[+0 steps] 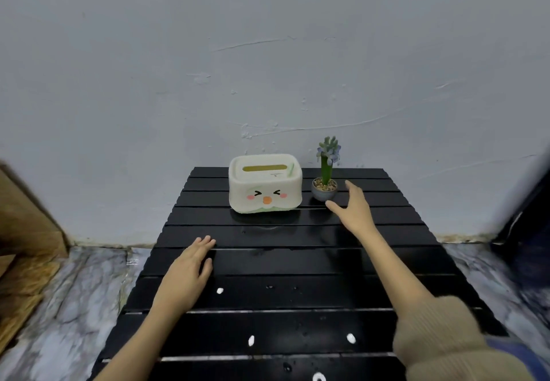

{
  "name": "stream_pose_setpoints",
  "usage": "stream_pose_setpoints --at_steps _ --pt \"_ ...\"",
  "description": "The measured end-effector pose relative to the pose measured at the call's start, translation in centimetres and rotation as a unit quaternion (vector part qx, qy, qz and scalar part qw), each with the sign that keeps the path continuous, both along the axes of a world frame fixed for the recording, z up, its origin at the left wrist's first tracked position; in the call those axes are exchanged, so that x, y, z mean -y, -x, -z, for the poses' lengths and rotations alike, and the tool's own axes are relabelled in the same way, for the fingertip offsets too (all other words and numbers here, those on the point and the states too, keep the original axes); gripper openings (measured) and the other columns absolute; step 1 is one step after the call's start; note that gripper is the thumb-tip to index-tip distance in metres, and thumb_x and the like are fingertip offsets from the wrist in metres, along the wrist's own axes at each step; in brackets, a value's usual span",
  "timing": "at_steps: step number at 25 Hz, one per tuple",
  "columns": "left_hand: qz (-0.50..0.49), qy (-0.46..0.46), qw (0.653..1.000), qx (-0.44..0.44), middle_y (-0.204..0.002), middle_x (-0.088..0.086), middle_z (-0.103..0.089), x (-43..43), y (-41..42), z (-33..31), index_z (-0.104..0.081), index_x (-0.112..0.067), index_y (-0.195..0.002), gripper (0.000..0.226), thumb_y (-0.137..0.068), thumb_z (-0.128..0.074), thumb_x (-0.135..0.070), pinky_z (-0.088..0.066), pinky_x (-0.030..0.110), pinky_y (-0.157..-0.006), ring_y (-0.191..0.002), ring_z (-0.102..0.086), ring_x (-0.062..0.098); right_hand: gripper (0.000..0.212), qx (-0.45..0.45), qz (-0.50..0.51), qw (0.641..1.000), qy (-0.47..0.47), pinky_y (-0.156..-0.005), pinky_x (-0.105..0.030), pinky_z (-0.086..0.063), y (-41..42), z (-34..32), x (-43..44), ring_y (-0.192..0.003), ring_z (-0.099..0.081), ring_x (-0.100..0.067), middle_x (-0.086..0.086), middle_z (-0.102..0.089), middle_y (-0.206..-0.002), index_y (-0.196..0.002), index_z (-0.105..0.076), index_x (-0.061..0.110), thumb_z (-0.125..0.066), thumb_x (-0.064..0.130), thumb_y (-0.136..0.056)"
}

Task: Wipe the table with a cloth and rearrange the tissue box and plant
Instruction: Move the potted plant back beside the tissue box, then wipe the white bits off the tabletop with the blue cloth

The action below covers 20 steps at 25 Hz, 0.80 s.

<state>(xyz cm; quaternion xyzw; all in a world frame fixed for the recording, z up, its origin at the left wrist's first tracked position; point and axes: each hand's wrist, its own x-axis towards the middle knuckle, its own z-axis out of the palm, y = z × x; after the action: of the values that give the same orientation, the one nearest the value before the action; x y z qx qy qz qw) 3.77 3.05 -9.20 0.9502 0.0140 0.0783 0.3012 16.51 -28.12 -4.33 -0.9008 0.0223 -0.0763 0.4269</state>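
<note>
Head camera, looking forward and down: the right hand [354, 206] reaches toward the potted plant [325, 178], its grip spread apart, thumb stretched low toward the base of the pot and fingers [352, 188] fanned to the pot's right, near it but not yet touching. The left hand [187, 270] lies flat and empty, palm down, fingers together, on the near-left part of the black slatted surface [297, 261]. Both forearms are extended from the bottom of the frame, the right in a pushed-up beige knit sleeve [440, 339]. The plant, a small grey pot topped with pebbles and a thin upright green stem with bluish flowers, stands at the far right of the surface, just beside the cream tissue box [265, 184] with a cartoon face, which sits at the far centre near the wall [268, 68]. The pot looks light but top-heavy and likely breakable, so it is best taken around its body rather than by the stem; the box appears to be light, rigid plastic, easily gripped by its two short sides. Small white specks [219, 291] and droplets dot the near slats. No cloth is in view.
</note>
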Motion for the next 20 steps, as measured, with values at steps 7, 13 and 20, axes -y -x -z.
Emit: stream_pose_setpoints --at_steps 7,13,20 --pt "-0.002 0.036 0.999 0.021 -0.147 0.004 -0.039 1.7 3.7 -2.7 -0.041 -0.016 -0.134 0.043 -0.092 -0.042 -0.011 -0.026 0.041 -0.115 -0.141 -0.024 0.017 0.073 0.002 -0.038 0.998 0.051 -0.116 -0.041 -0.023 14.5 -1.3 3.8 -0.141 -0.019 -0.019 -0.004 -0.021 -0.154 -0.143 -0.018 0.017 -0.059 0.034 -0.085" --pt "0.024 0.061 0.996 0.052 -0.145 0.012 -0.041 4.2 9.5 -4.4 -0.042 -0.011 -0.134 0.043 -0.091 -0.043 -0.005 -0.025 0.042 -0.114 -0.140 -0.026 0.022 0.074 -0.016 -0.006 0.995 0.098 -0.116 -0.039 -0.021 23.8 -1.4 8.3 -0.142 -0.015 -0.020 -0.007 -0.019 -0.154 -0.144 -0.016 0.015 -0.058 0.034 -0.086" --pt "0.034 0.074 0.996 0.040 -0.145 0.010 -0.042 6.0 13.6 -4.5 -0.041 -0.014 -0.134 0.043 -0.091 -0.040 -0.007 -0.028 0.042 -0.112 -0.141 -0.025 0.020 0.086 -0.122 0.082 0.963 0.226 -0.116 -0.042 -0.018 29.6 0.7 13.8 -0.143 -0.011 -0.025 -0.011 -0.011 -0.156 -0.144 -0.011 0.007 -0.057 0.046 -0.083"
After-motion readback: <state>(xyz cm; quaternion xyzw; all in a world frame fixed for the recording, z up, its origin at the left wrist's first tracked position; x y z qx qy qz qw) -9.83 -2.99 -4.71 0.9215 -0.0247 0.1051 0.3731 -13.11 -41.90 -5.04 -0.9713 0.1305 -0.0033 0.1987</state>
